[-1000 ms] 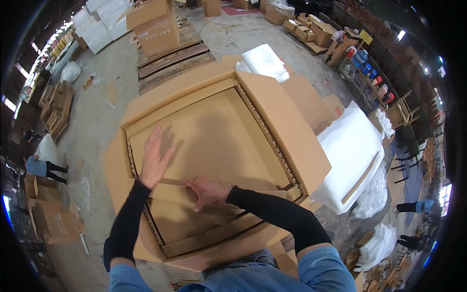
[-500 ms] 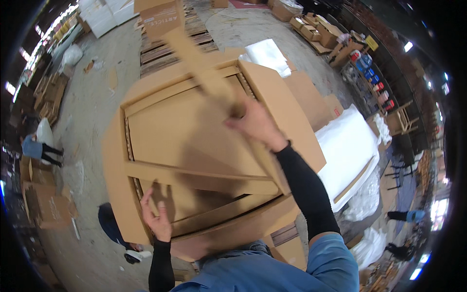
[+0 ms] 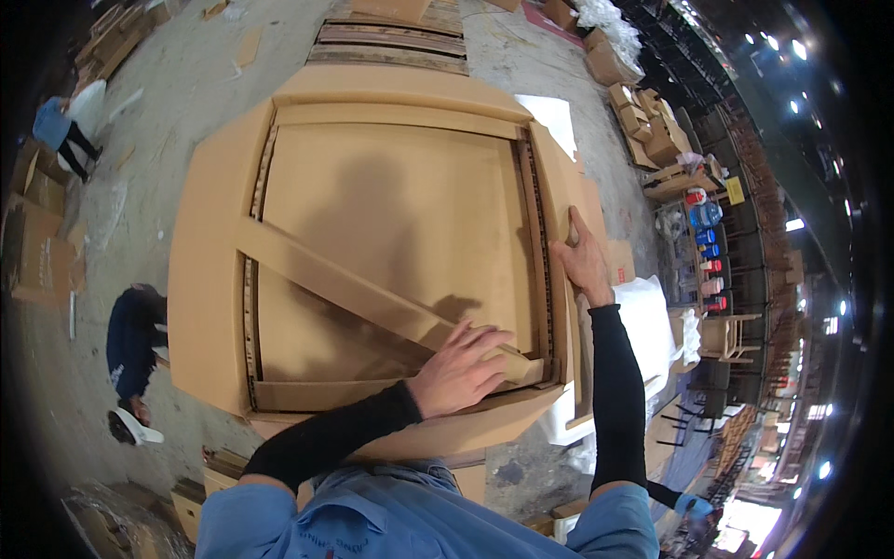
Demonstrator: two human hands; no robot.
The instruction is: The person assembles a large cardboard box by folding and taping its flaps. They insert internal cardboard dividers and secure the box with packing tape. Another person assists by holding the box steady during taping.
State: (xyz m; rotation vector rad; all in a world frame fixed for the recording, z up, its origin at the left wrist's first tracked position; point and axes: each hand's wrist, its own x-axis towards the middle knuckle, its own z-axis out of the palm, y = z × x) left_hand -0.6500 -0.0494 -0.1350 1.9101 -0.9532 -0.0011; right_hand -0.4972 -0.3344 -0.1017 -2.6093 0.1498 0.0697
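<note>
A large open cardboard box (image 3: pixel 219 196) lies before me with its flaps folded outward. A flat cardboard panel (image 3: pixel 326 196) fills its inside, and cardboard strips line the edges. One long cardboard strip (image 3: pixel 340 284) runs diagonally from the left wall to the near right corner. My left hand (image 3: pixel 463 368) is over that strip's near right end, fingers stretched out and slightly bent; whether it presses down cannot be told. My right hand (image 3: pixel 587 265) rests at the box's right flap, index finger and thumb apart, other fingers partly hidden. No loose strip shows in it.
A wooden pallet (image 3: pixel 386 45) lies beyond the box. White wrapped packages (image 3: pixel 643 326) stand at the right, with a shelf of coloured containers (image 3: pixel 708 238) farther off. A person in dark clothing (image 3: pixel 135 345) bends close to the box's left side; another person (image 3: pixel 67 126) stands far left.
The long strip my right hand held up is out of that hand, which has moved to the right flap. My left hand has crossed from the left side to the diagonal strip's right end.
</note>
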